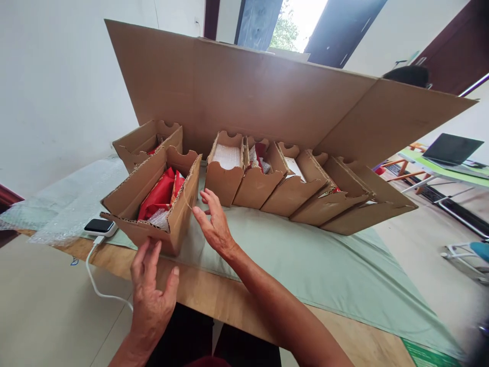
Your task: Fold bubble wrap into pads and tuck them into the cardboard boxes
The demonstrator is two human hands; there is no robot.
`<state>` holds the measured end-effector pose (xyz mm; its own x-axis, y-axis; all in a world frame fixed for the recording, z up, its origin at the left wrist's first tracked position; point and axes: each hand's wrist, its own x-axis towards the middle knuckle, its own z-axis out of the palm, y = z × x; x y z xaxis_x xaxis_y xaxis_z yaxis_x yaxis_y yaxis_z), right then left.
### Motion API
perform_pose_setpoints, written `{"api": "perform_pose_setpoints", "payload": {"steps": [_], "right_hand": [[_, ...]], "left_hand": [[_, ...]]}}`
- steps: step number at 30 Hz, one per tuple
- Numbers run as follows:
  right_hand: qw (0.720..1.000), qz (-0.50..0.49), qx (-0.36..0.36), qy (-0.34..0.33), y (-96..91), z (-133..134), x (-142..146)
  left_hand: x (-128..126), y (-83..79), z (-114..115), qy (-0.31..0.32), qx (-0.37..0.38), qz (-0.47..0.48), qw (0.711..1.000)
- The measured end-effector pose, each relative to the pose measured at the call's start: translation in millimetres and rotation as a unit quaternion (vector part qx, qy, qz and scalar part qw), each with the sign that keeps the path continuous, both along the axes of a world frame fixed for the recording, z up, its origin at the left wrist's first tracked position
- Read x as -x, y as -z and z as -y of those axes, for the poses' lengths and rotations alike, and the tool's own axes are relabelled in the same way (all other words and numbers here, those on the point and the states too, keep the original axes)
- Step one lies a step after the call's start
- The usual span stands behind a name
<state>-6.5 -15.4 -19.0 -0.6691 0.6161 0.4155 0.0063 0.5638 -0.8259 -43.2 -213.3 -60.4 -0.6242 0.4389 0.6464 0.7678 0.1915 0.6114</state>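
Observation:
An open-topped cardboard box (183, 224) stands at the table's near left edge, with red packets (158, 193) and a piece of bubble wrap (160, 218) inside. My left hand (153, 290) is at its front face, fingers apart and fingertips at or very near the cardboard. Beside the right wall is my right hand (217, 224), its thumb and fingers spread with nothing gripped. A thin tan strand (188, 200) curves between that wall and the right thumb; what it is I cannot tell. Behind stands a second open box (133, 140) holding something red.
A row of several cardboard boxes (252, 186) stands right of centre, some leaning, with bubble wrap, white and red items inside. A tall cardboard sheet (260, 86) rises behind. Left lie loose bubble wrap (76, 188) and a small device (100, 228) with a white cable (91, 275).

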Motion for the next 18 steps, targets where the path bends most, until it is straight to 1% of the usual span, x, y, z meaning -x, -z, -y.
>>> {"api": "perform_pose_setpoints", "payload": {"steps": [2, 4, 6, 8, 10, 12, 15, 17, 18], "right_hand": [[0.999, 0.039, -0.005, 0.009, 16.9, -7.3, -19.0], [0.997, 0.08, -0.008, 0.014, 36.2, -12.9, -36.6], [0.994, 0.106, -0.015, 0.011, 53.8, -15.5, -49.5], [0.993, 0.11, -0.031, 0.005, 66.4, -15.2, -56.8], [0.993, 0.105, -0.05, 0.0, 72.5, -13.5, -59.3], [0.992, 0.105, -0.064, -0.001, 73.7, -12.0, -59.2], [0.992, 0.109, -0.068, -0.003, 72.3, -11.3, -58.6], [0.992, 0.106, -0.066, -0.004, 71.6, -11.4, -59.1], [0.993, 0.104, -0.064, -0.004, 71.5, -11.5, -59.7]], "left_hand": [[6.9, -2.6, -2.9, 0.002, 0.003, 0.002, 1.0], [7.9, -3.2, -10.2, 0.014, 0.0, 0.027, 1.0], [4.8, -4.4, -21.8, 0.042, -0.001, 0.077, 0.996], [2.1, -8.5, -37.6, 0.081, 0.003, 0.135, 0.988], [4.7, -15.6, -58.0, 0.118, 0.007, 0.179, 0.977], [14.4, -23.8, -82.4, 0.138, 0.007, 0.21, 0.968], [36.6, -31.3, -119.3, 0.14, 0.012, 0.237, 0.961], [50.0, -31.7, -135.6, 0.138, 0.025, 0.251, 0.958], [55.7, -31.3, -139.4, 0.138, 0.034, 0.253, 0.957]]}}
